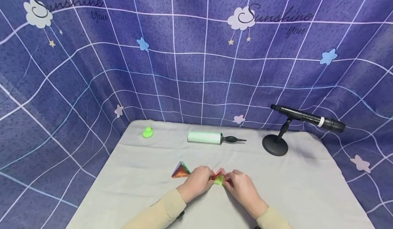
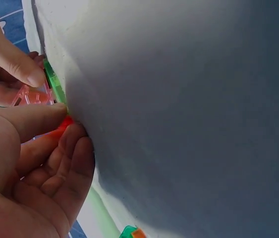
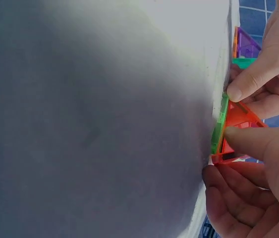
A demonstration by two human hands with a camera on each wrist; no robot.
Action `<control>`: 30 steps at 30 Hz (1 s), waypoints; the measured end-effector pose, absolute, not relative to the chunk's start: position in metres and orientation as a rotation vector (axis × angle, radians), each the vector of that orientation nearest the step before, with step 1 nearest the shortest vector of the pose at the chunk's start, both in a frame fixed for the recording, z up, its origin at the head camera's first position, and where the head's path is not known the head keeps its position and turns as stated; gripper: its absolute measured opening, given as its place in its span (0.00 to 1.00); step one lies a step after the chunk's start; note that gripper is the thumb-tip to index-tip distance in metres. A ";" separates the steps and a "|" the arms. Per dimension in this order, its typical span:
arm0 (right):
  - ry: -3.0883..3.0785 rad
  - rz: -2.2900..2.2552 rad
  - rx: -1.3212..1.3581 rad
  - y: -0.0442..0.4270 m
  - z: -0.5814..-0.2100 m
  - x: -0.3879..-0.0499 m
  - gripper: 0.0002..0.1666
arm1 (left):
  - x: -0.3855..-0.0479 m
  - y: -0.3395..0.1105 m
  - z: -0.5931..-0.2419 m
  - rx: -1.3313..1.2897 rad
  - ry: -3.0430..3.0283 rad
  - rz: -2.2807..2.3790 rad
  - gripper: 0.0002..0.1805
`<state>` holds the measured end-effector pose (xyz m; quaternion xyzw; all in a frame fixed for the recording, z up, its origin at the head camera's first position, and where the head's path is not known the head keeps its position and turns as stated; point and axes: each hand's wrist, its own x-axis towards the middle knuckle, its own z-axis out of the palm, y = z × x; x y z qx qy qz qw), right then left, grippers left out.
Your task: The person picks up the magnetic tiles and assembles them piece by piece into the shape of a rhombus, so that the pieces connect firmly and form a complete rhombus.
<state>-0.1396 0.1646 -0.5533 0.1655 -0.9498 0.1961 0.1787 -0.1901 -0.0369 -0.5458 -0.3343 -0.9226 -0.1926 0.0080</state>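
Between the two hands, low on the table, are translucent triangular tiles: a yellow-green tile (image 1: 219, 180) in front and red tiles (image 3: 239, 116) leaning up behind it. My left hand (image 1: 199, 181) pinches their left side, thumb at the corner. From the right, my right hand (image 1: 243, 188) pinches the other side, its thumb on the edge where green and red meet in the right wrist view. Just left of my left hand stands a small pyramid (image 1: 180, 171) of orange, purple and green tiles. The fingers hide parts of the held tiles.
A pale green hand pump (image 1: 205, 137) with a black nozzle lies farther back. At the back left sits a green toy duck (image 1: 148, 132). A black microphone (image 1: 310, 118) on a round-based stand is at the back right. A patterned blue curtain (image 1: 190, 68) surrounds the table.
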 end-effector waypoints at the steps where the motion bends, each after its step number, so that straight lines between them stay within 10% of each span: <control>1: -2.694 0.569 0.468 0.165 -0.553 -0.139 0.11 | -0.190 -0.038 -0.546 -1.045 -2.885 -0.602 0.03; 30: -2.715 0.714 0.629 0.186 -0.544 -0.161 0.18 | -0.219 -0.134 -0.496 -0.996 -2.658 -0.643 0.14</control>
